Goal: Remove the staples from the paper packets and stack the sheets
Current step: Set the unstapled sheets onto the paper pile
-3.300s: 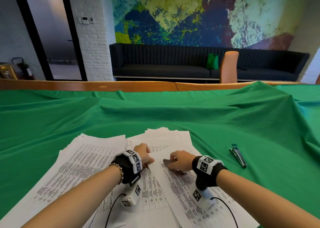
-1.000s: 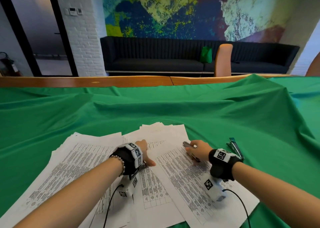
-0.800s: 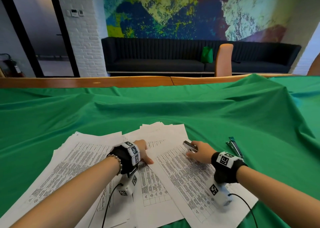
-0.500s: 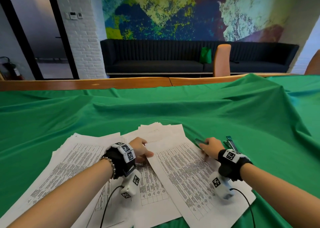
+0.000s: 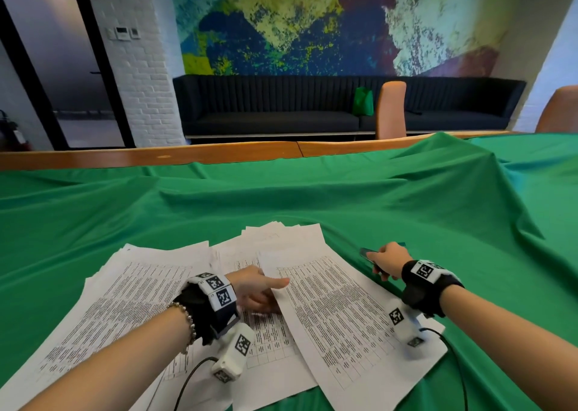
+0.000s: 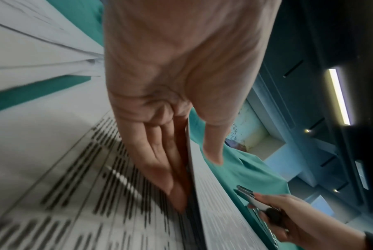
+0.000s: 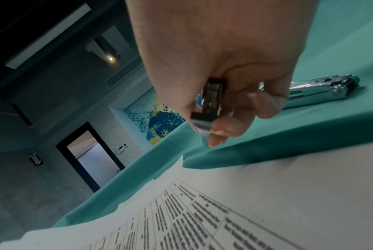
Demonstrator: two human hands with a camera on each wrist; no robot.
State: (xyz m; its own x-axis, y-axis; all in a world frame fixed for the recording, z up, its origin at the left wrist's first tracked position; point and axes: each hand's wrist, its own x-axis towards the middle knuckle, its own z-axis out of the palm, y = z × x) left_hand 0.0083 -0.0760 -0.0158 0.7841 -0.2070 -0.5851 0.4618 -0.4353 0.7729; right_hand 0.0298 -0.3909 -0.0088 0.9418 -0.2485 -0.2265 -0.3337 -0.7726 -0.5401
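**Staple tool set-down / sheet transfer**

Green cloth (image 5: 281, 198) covers the table; all work lies at its near edge. Large paper pile (image 5: 103, 298) sits at left, fanned, printed side up. Top packet (image 5: 341, 310) lies angled at right, overlapping the papers under it.

L hand (image 5: 253, 288): fingers straight, slid under the packet's left edge, thumb on top. A light pinch on the edge, per the left wrist view.

R hand (image 5: 386, 260): fingers curled round a small metal staple remover (image 7: 210, 108), held over the cloth just past the packet's right edge. A stapler (image 7: 322, 89) lies on the cloth just beyond it.

Whether a staple remains in the packet can't be told; no staple visible.

Procedure, as judged:
- Set the remover on the cloth near the stapler, clear of paper.
- Keep L fingers flat under the edge; lift w/o creasing.
- Free R hand supports the far edge.
- Move sheets onto the left pile, corners aligned.

Risk: loose sheets may slide apart if lifted by one edge only.
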